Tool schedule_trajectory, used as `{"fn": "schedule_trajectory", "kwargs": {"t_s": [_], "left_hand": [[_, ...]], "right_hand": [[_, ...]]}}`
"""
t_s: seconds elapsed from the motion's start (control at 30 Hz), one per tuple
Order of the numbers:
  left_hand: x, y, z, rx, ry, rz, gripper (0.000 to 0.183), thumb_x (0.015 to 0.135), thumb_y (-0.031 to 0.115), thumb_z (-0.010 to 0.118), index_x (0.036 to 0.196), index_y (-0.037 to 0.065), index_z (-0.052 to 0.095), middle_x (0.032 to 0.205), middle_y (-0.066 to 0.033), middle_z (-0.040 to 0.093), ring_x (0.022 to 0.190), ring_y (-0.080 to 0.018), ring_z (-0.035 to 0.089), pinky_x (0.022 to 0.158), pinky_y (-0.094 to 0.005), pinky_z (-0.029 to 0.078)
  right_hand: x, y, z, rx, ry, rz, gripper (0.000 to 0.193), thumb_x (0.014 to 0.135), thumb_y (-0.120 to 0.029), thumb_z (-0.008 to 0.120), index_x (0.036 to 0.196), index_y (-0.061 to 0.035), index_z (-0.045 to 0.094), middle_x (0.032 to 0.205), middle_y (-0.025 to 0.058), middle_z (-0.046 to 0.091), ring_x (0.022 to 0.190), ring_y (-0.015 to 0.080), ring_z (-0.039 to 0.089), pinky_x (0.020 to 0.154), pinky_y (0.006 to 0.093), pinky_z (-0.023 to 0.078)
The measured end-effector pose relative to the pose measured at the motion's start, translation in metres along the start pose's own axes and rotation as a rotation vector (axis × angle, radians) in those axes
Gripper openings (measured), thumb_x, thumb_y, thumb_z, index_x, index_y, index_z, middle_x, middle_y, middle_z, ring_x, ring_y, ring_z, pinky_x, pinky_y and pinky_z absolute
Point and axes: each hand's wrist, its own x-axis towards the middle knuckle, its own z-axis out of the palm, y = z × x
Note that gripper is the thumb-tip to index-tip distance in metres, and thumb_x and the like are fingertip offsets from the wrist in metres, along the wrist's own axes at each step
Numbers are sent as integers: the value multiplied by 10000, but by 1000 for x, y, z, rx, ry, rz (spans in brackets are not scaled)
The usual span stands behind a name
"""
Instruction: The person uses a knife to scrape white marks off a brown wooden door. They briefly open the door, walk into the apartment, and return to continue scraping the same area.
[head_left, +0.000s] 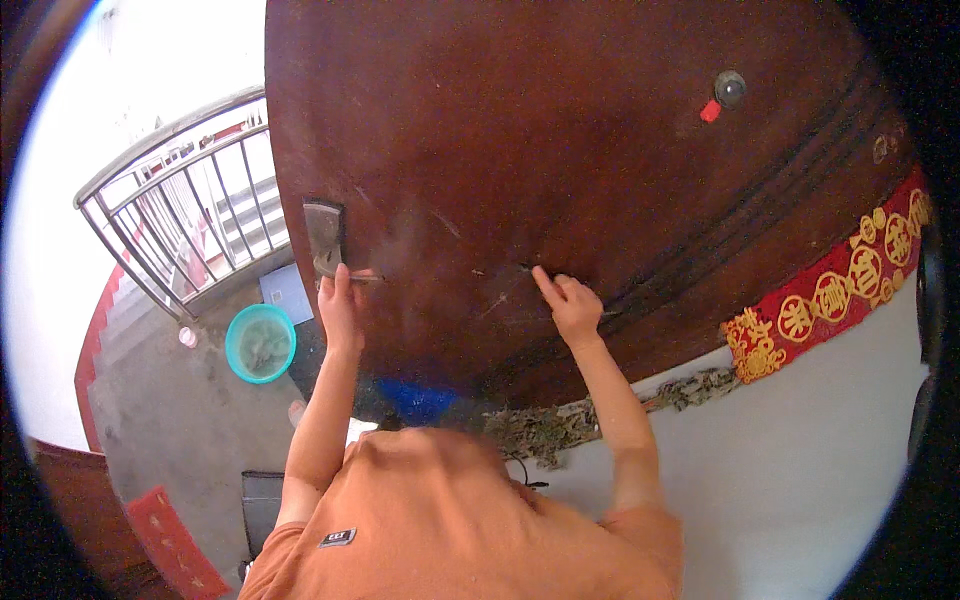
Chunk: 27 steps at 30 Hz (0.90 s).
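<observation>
A large dark brown door [560, 140] with scratches and pale marks fills the middle in front of me. On its left edge sits a grey metal plate [323, 232], and my left hand [342, 310] is raised to the plate's lower end. Its fingers close around a slim thing [370, 278] with a dark tip, too small to name. My right hand [575, 310] is against the door, index finger stretched out and the others partly curled. That fingertip meets a small dark spot [525, 266] on the surface; whether it is a mark or an object I cannot tell.
Left are a metal stair railing [190, 180], a turquoise basin [231, 340] and a red mat [180, 540]. A dark round fitting [730, 90] with a red tag is on the upper door. Right are a red-and-gold hanging [830, 295] and dried plants [545, 430] by the pale wall.
</observation>
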Motion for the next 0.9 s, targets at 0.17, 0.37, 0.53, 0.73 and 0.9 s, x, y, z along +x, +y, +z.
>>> {"fn": "schedule_trajectory", "kwargs": {"t_s": [0.17,0.37,0.53,0.73,0.9], "left_hand": [[6,-7,-16,-13,-40,-30,183,993,300,560,985,118,549,881,-86,713,505,-49,417,470,-214,338],[-6,8,0,-16,16,-9,217,1000,289,543,883,110,511,822,-82,704,493,-33,386,441,-201,304],[1,-2,-9,40,-18,-18,219,1004,302,533,904,108,519,829,-73,704,495,-34,390,442,-199,315],[-1,-2,-9,-6,-15,-12,211,1009,297,522,943,97,535,840,-66,695,500,-35,400,448,-199,322],[2,-4,-9,16,-21,-24,201,1011,291,519,961,97,541,859,-72,696,503,-38,409,450,-200,328]], "right_hand": [[4,-12,0,49,-29,14,519,762,-36,657,1241,-236,675,860,10,590,685,170,610,556,295,510],[12,-13,-2,54,-78,82,504,781,-44,645,1232,-267,681,873,16,606,668,165,610,544,287,509],[-4,-1,0,5,49,78,500,770,-29,661,1216,-253,691,870,19,585,660,167,603,539,284,502],[-1,3,-5,3,31,78,513,772,-10,656,1237,-228,679,879,27,581,659,161,595,531,276,496],[-25,-7,2,62,-82,-23,544,754,-10,673,1246,-242,674,882,21,628,654,169,605,543,293,511]]}}
